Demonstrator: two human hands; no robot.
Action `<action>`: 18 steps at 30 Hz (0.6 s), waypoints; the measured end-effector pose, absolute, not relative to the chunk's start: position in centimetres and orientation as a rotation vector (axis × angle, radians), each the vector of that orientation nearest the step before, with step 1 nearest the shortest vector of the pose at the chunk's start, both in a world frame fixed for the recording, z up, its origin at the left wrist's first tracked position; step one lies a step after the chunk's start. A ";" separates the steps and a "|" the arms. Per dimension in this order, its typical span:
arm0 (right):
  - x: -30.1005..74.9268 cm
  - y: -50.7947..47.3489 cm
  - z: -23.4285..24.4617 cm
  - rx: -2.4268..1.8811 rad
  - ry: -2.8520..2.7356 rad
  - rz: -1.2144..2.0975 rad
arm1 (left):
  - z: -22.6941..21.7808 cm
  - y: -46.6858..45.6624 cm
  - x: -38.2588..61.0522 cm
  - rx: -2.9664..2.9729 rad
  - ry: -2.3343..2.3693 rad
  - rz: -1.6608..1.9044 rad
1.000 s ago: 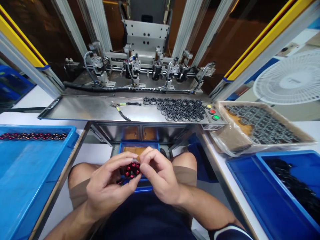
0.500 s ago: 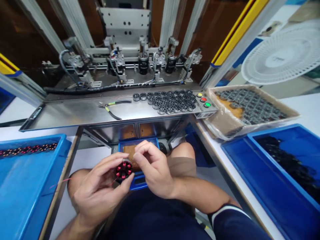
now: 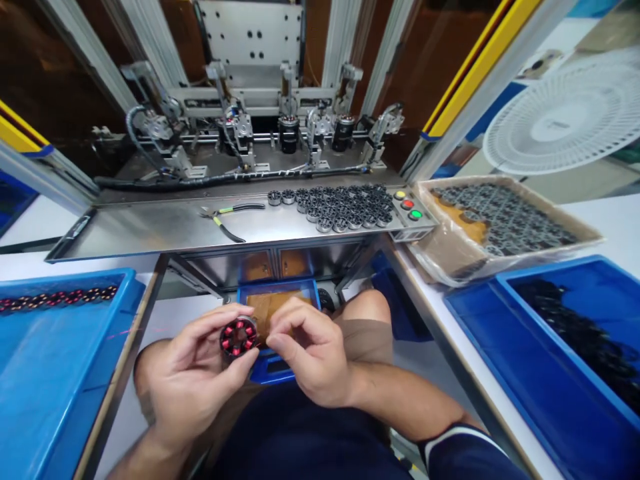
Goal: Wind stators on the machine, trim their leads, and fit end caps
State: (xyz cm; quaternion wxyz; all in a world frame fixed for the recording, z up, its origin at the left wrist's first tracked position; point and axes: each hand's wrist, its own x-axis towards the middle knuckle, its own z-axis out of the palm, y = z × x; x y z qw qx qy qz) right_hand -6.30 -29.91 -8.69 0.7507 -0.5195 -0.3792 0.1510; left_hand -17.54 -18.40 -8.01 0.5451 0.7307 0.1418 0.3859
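Held between the thumb and fingers of my left hand [image 3: 200, 367] is a round motor stator [image 3: 239, 336], black with red coil windings facing me. My right hand [image 3: 310, 350] is just to its right, thumb and index finger pinched together. Whatever lies in that pinch, perhaps a fine wire end, is too small to make out. A faint red wire shows left of my left hand, above the table edge. Both hands are over my lap, in front of a blue bin [image 3: 313, 288] with brown cardboard in it.
A steel tray [image 3: 150, 230] carries pliers [image 3: 223, 220] and several bare stator cores [image 3: 345, 207]. Behind stands a machine with several black spindles [image 3: 289, 135]. Left is a blue bin [image 3: 65, 373] with wound stators; right, a carton [image 3: 445, 257], blue bins [image 3: 475, 320] and a fan [image 3: 560, 120].
My left hand has shifted slightly left with the stator, whose coil face has turned more toward me. The right hand stays pinched and has moved slightly down.
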 end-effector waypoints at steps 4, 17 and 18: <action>-6.0 -29.9 -8.4 -1.112 -0.900 0.360 | -8.0 -18.5 -17.5 1.773 0.286 0.931; -4.5 -30.2 -7.7 -1.103 -1.168 0.161 | -6.2 -18.1 -17.2 1.522 0.219 0.698; -4.3 -30.2 -7.6 -1.096 -1.203 0.137 | -6.0 -18.0 -17.1 1.524 0.219 0.687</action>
